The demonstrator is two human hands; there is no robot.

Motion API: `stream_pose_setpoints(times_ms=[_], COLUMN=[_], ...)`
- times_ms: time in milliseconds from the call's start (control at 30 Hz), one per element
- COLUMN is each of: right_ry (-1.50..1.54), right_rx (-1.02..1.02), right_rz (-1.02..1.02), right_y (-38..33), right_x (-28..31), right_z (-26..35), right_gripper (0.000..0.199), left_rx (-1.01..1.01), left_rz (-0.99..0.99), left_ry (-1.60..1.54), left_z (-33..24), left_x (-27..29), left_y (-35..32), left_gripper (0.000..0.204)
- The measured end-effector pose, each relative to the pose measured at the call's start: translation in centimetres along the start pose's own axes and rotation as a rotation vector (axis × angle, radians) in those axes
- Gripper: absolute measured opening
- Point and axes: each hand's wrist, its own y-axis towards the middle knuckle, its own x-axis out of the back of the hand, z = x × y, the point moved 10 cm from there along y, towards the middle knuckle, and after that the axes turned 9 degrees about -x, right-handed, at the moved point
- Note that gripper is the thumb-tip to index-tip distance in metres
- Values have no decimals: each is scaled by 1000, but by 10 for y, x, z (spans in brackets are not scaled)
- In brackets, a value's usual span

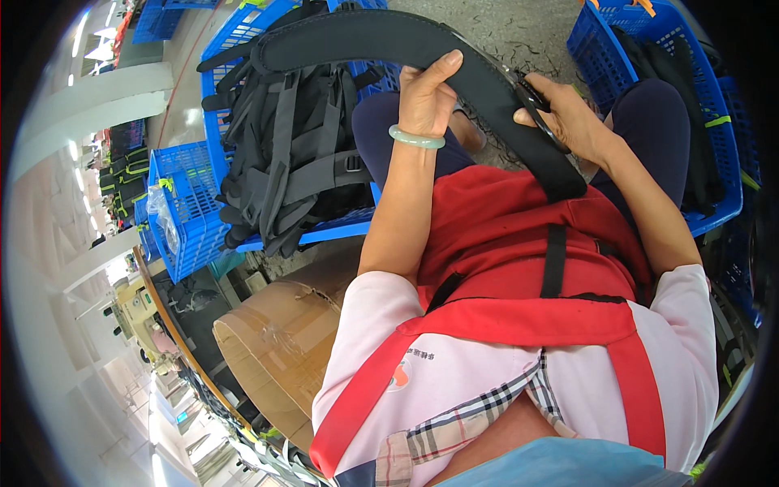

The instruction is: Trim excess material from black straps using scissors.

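A long black padded strap (369,36) arches from the upper left down to my lap, its lower end lying on my red apron (503,211). My left hand (430,93) is closed on the strap's middle, thumb on top and fingers partly hidden beneath it. At the strap's right edge, my right hand (572,118) is closed round black-handled scissors (531,97). Their thin blades seem to run along the strap's outer edge toward the upper left; whether they touch it I cannot tell.
Left of my knees, a blue crate (213,134) holds a pile of black straps (280,162) with buckles. Another blue crate (604,49) with black pieces stands at the right. A cardboard container (276,333) sits at my left side. Dark scraps litter the floor (519,32).
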Motion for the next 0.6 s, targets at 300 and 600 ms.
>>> stream_pose_setpoints(times_ms=[300,600], right_ry=[10,139], right_rx=[30,50], right_rz=[32,-34], right_y=[-5,0], right_x=[2,4], right_z=[11,0], right_gripper=[54,52], left_rx=[-8,20], left_rz=[-51,28], left_ry=[-35,-11], left_z=[-1,10], left_x=[-3,-9], left_y=[-3,-4], left_gripper=[18,18])
